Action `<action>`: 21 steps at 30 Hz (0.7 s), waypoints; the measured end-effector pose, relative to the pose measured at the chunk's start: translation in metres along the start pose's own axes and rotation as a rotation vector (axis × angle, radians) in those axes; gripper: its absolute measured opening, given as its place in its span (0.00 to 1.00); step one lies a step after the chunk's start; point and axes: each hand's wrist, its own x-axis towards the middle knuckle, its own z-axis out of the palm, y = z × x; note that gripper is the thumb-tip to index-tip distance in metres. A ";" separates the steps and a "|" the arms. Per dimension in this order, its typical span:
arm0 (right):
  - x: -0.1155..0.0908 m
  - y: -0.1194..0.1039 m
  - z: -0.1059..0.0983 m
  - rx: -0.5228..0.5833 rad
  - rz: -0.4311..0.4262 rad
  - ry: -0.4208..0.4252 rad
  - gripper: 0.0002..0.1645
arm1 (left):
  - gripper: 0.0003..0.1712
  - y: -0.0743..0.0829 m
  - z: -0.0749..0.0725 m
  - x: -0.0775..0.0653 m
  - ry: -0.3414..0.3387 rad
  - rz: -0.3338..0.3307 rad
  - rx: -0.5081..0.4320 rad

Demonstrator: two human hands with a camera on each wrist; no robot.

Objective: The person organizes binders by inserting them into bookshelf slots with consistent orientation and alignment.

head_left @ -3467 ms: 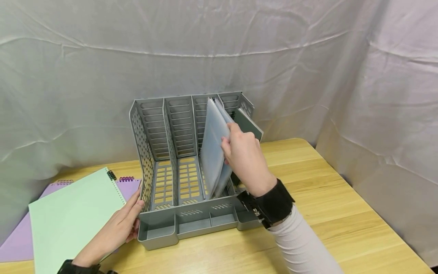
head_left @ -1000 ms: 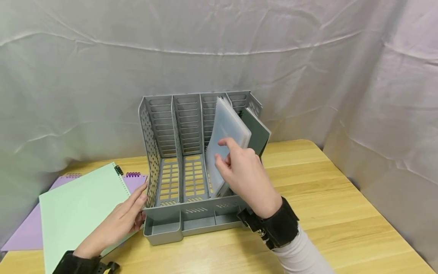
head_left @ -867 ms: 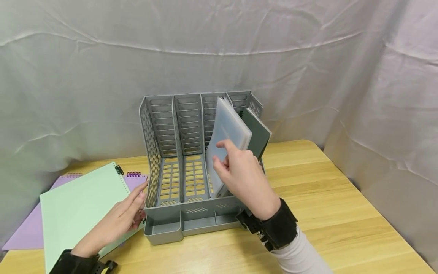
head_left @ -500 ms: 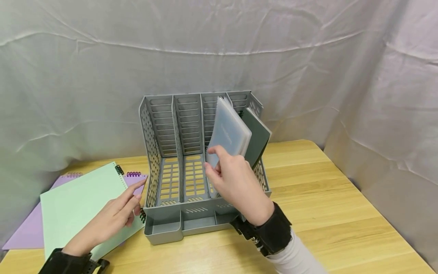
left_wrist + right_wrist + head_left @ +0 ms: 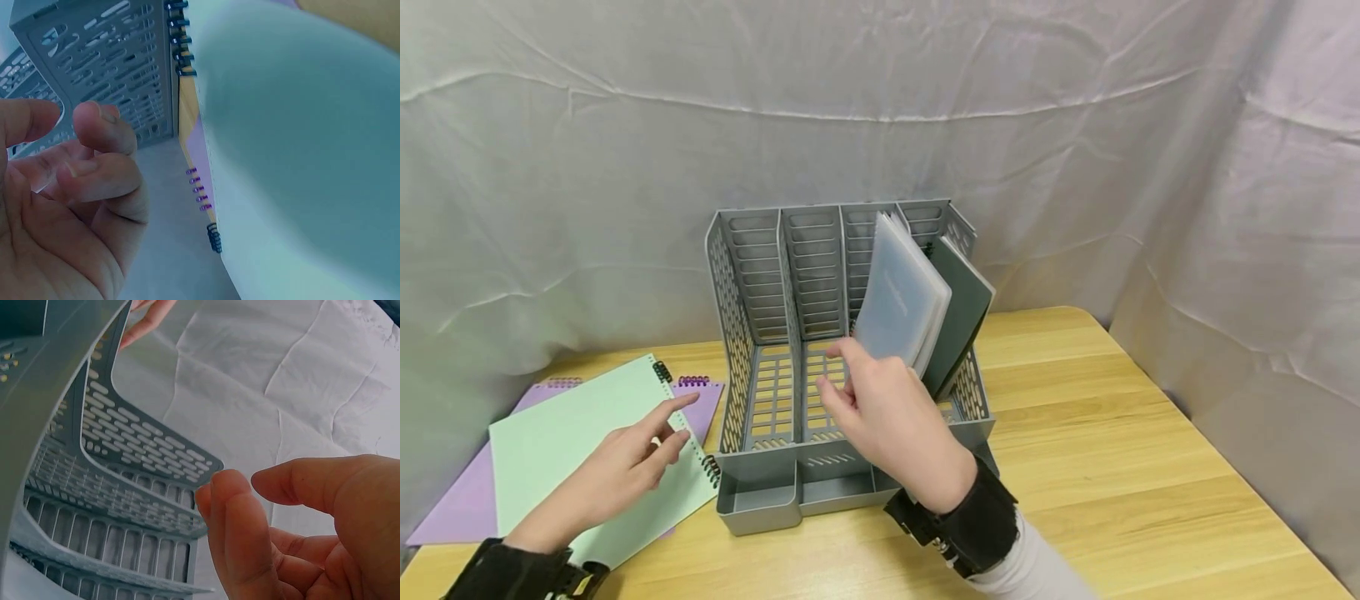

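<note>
A grey file organizer (image 5: 760,452) with upright dividers stands on the table. Frosted clear-covered notebooks (image 5: 895,292) lean in its third slot from the left, and a dark green notebook (image 5: 958,308) fills the rightmost one. My right hand (image 5: 895,417) hovers over the organizer's front, fingers loosely bent and holding nothing. To the left, my left hand (image 5: 617,471) hangs above a light green spiral notebook (image 5: 565,425), its fingers relaxed with nothing between them. Beneath that notebook lies a purple spiral notebook (image 5: 456,512), mostly covered. The left wrist view shows the green cover (image 5: 300,162) beside the hand.
The wooden table (image 5: 1112,467) extends to the right of the organizer. Small front compartments (image 5: 835,492) run along the organizer's base. A grey cloth (image 5: 880,100) hangs behind and along the right side.
My right hand has let go of the frosted notebooks and drawn back leftward and down. My left hand has left the organizer's side and moved left over the green notebook.
</note>
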 end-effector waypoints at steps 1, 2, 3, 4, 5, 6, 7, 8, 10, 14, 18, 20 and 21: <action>0.000 -0.001 0.001 -0.002 -0.007 -0.004 0.20 | 0.30 -0.001 -0.001 0.000 0.004 0.002 0.015; 0.000 -0.003 0.003 0.002 -0.011 -0.012 0.20 | 0.30 -0.002 -0.002 0.000 0.007 0.004 0.033; 0.000 -0.004 0.004 0.006 -0.012 -0.021 0.20 | 0.29 -0.003 -0.003 0.000 0.012 0.006 0.050; -0.001 -0.006 0.005 0.010 -0.011 -0.030 0.20 | 0.29 -0.004 -0.005 0.000 0.015 0.004 0.068; -0.001 -0.008 0.006 0.015 -0.009 -0.043 0.20 | 0.29 -0.005 -0.006 0.000 0.018 0.002 0.085; -0.002 -0.009 0.008 0.022 -0.009 -0.057 0.20 | 0.29 -0.005 -0.007 0.000 0.021 0.004 0.102; -0.002 -0.011 0.009 0.027 -0.011 -0.068 0.20 | 0.29 -0.006 -0.008 0.000 0.024 0.005 0.116; -0.002 -0.012 0.011 0.031 -0.014 -0.078 0.21 | 0.29 -0.007 -0.009 0.000 0.025 0.007 0.128; -0.003 -0.015 0.014 0.038 -0.021 -0.090 0.20 | 0.29 -0.009 -0.011 0.000 0.025 0.015 0.141; -0.005 -0.021 0.020 0.038 -0.039 -0.117 0.20 | 0.29 -0.012 -0.014 0.000 0.024 0.023 0.175; -0.007 -0.027 0.026 0.017 -0.059 -0.152 0.20 | 0.28 -0.016 -0.018 0.001 0.019 0.020 0.215; -0.008 -0.031 0.029 -0.003 -0.071 -0.161 0.19 | 0.28 -0.018 -0.020 0.001 0.018 0.023 0.230; -0.008 -0.033 0.030 -0.012 -0.074 -0.168 0.19 | 0.27 -0.018 -0.021 0.001 0.018 0.022 0.237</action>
